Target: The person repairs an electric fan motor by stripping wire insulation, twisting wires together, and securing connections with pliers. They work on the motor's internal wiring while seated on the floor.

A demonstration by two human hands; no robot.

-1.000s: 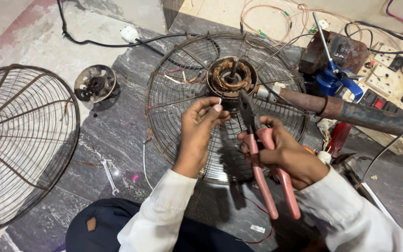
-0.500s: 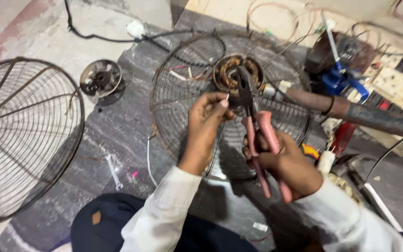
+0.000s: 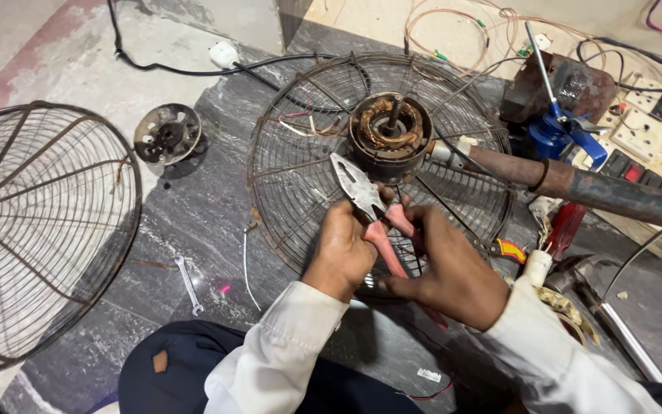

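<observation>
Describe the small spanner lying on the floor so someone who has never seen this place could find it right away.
Start at the big detached wire fan guard lying on the dark stone floor at far left. Just right of its lower rim, near the person's dark trouser knee, lies the small spanner. It is slim, silvery and straight, unlike the pink-handled pliers held in both hands over the other guard.

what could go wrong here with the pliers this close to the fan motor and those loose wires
The pliers point at the exposed copper windings of the motor; a slip could nick them. Both the left hand and right hand crowd the pink handles, so a finger might get pinched. Thin loose wires lie across the rusty grille and could snag or get cut.
</observation>
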